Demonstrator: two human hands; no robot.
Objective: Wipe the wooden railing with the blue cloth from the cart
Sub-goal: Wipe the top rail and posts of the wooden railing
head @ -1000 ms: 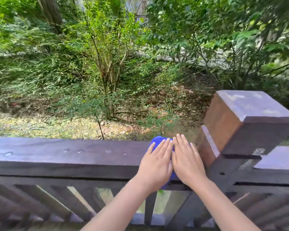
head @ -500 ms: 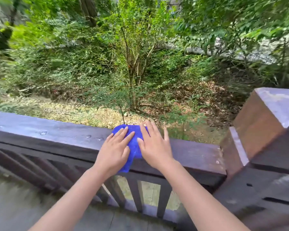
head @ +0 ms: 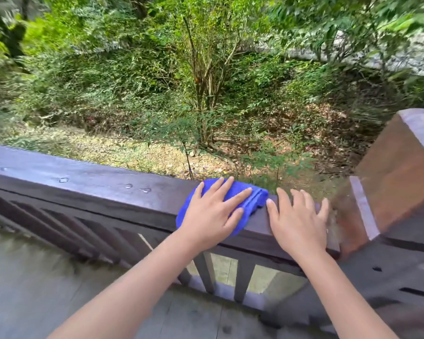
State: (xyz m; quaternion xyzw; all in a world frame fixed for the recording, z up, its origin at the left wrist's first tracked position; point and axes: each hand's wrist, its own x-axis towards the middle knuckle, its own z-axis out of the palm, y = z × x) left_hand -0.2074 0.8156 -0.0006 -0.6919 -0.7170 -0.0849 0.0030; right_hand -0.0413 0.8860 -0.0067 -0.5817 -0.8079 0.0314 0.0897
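The railing [head: 83,189] runs from the left edge down toward the post [head: 399,172] at the right, with water drops beading at its left-centre. At lower centre the left hand [head: 211,214] presses flat, fingers spread, on the blue cloth [head: 252,194] draped over the rail. The right hand [head: 296,221] lies open on bare wood just right of it, so the unwiped stretch lies left along the rail's length, on the left hand's side.

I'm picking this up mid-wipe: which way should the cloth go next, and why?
Probably slide the blue cloth further left along the railing. The left hand is pressed flat on it, and water droplets sit on the rail top just beyond. The right hand rests on bare wood beside the post, off the cloth.
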